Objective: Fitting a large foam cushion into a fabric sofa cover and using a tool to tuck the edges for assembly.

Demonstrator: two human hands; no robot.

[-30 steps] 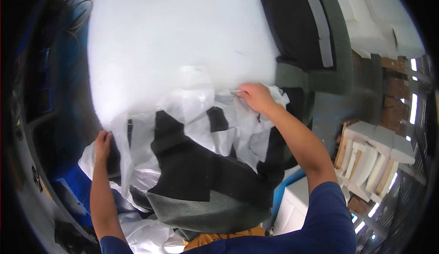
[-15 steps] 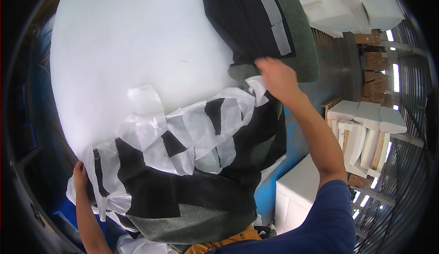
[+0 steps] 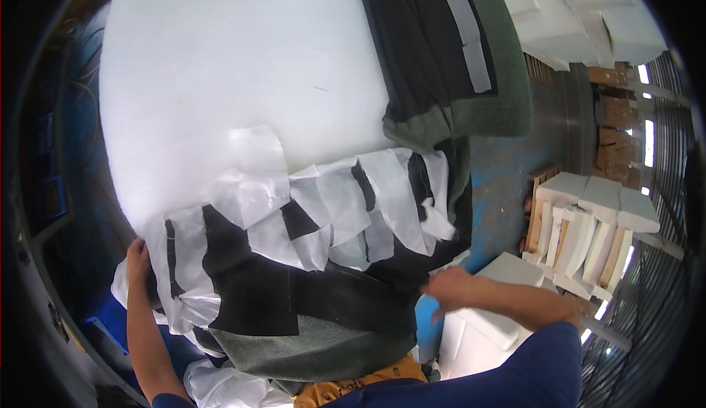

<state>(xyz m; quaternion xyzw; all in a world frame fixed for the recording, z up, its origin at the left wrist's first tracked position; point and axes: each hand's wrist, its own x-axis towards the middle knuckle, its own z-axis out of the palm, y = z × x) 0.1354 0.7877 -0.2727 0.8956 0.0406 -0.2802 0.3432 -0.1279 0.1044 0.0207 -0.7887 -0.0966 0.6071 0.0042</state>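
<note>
Watching this through the head cam from my end, 2 bare hands in view. My left hand (image 3: pixel 137 262) is over at the left side of the black cover (image 3: pixel 250 290), and that grip looks pinched closed on the edge, though it's pretty small out there. My right hand (image 3: pixel 457 290) is by the cover's lower right edge with the fingers loosely curled. Can't tell if that grip has hold of anything or is just touching the fabric.

The cover itself lies across the near end of a big white foam slab (image 3: pixel 243 62), with a bunch of crinkly white strips (image 3: pixel 386 187) over its far part and a grey-green fabric band (image 3: pixel 316 349) along the side closest to me. Over on the slab's right side there's a second dark panel (image 3: pixel 412 48) with 1 long grey strip (image 3: pixel 460 26) on it and green fabric (image 3: pixel 515 77) bordering it.

Further right, past a strip of floor, a stack of pale panels (image 3: pixel 581 239) sits near some white blocks (image 3: pixel 482 334). Blue bin (image 3: pixel 110 342) down by my left forearm too.
</note>
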